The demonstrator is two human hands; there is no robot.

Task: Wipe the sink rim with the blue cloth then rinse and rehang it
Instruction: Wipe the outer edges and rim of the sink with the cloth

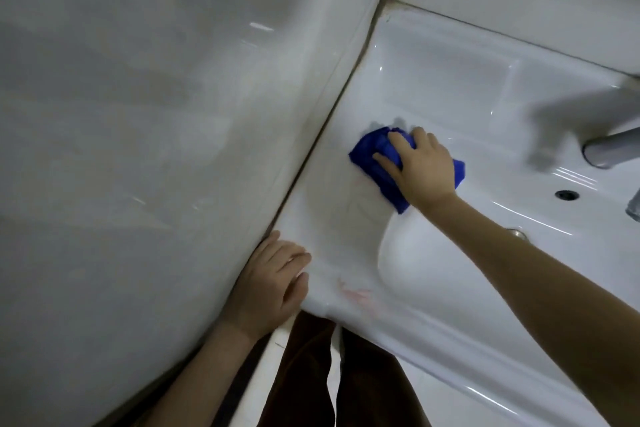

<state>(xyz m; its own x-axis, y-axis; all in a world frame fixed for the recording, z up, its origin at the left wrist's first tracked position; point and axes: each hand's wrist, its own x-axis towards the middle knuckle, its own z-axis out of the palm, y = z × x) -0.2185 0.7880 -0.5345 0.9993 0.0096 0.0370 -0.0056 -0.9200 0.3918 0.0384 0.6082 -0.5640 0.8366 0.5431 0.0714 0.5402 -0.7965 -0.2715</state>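
Observation:
The blue cloth (377, 149) lies bunched flat on the left part of the white sink rim (433, 80), just above the basin's upper left corner. My right hand (420, 168) presses down on the cloth, fingers spread over it, with cloth showing on both sides of the hand. At the sink's near left corner my left hand (273, 282) rests with the palm down against the wall, fingers loosely apart and holding nothing. The basin (433, 270) dips below my right forearm.
A glossy grey tiled wall (138, 149) runs along the sink's left edge. A grey tap (609, 149) reaches over the basin at the right, with the overflow hole (567, 194) below it. A faint pinkish mark (356, 295) sits on the front rim. My dark trousers show below.

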